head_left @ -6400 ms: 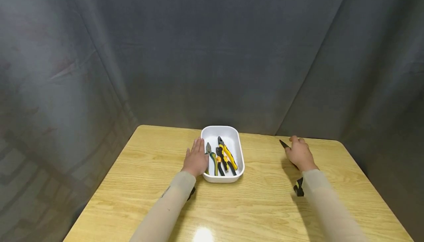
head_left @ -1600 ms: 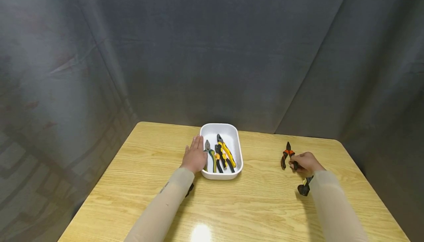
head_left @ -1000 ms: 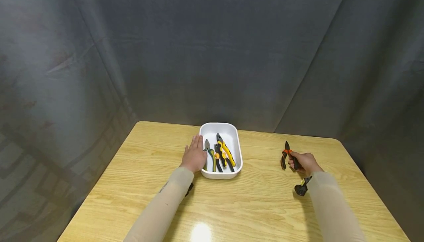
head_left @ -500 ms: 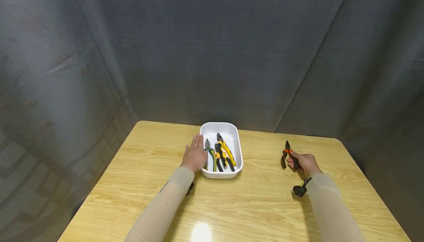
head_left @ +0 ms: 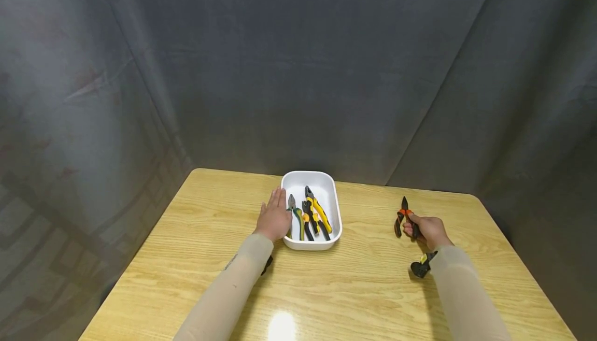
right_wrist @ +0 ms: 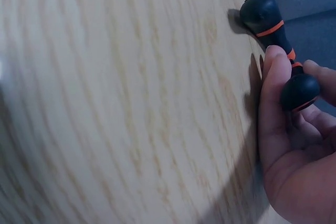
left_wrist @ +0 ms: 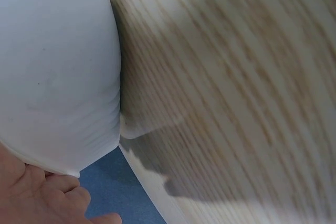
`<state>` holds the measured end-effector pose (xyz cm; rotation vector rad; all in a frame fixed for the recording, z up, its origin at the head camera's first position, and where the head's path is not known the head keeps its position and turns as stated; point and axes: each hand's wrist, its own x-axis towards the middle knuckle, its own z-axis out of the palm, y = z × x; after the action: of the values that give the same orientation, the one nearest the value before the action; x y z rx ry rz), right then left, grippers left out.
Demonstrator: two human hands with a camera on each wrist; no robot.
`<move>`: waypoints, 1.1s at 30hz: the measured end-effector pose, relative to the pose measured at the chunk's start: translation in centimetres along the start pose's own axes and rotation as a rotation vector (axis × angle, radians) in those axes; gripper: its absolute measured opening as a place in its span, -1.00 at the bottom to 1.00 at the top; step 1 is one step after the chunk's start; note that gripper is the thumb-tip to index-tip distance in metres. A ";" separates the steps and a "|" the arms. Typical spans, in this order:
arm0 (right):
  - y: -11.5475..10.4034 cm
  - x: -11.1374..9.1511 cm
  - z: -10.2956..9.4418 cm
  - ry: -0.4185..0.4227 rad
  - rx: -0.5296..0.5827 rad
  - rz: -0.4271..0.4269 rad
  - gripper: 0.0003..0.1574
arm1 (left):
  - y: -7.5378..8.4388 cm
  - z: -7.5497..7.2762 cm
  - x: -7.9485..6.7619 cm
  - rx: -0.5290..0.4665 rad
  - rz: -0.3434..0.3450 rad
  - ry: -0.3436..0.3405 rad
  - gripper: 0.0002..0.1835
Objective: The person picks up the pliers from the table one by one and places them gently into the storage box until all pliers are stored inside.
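At the table's right, my right hand [head_left: 430, 229] pinches the right handle of a pair of pliers [head_left: 399, 223] with black-and-orange handles. Their dark pointed nose faces the back edge and the handles stand spread apart. In the right wrist view, the thumb and fingers close round one handle [right_wrist: 300, 92], while the other handle [right_wrist: 261, 15] sticks out free over the wood. My left hand [head_left: 274, 222] rests with straight fingers along the left side of a white plastic box [head_left: 337, 216]; its fingertips lie right at the rim in the left wrist view.
Inside the box lie green-handled pliers [head_left: 299, 222], yellow-and-black pliers [head_left: 322, 215] and another pair with orange-and-black handles [head_left: 306, 227]. The wooden table [head_left: 364, 289] ends at a grey curtain [head_left: 298, 82] behind. Black wrist cameras hang under both forearms.
Since the earliest frame, my right hand has moved from covering the pliers to their right handle, and the pliers now point straight back with handles spread. The last second shows almost no movement; my left hand stays.
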<state>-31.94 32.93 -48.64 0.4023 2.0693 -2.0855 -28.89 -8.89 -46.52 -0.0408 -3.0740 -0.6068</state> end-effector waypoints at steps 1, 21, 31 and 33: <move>0.0 0.0 0.0 0.003 -0.001 0.000 -0.51 | 0.0 0.0 0.0 0.001 0.000 0.001 -0.29; -0.1 -0.7 0.6 0.053 -0.004 0.028 -0.54 | 0.2 0.3 0.0 0.020 0.004 -0.007 -0.30; -0.1 -1.0 1.1 0.093 -0.002 0.045 -0.56 | 0.4 0.2 -0.2 0.015 0.000 -0.021 -0.31; -0.2 -0.9 1.2 0.097 0.018 0.049 -0.58 | 0.3 0.2 -0.3 0.016 0.000 -0.024 -0.31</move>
<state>-31.20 31.67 -48.20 0.5614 2.0724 -2.0965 -28.60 -8.55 -46.56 -0.0488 -3.1014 -0.5864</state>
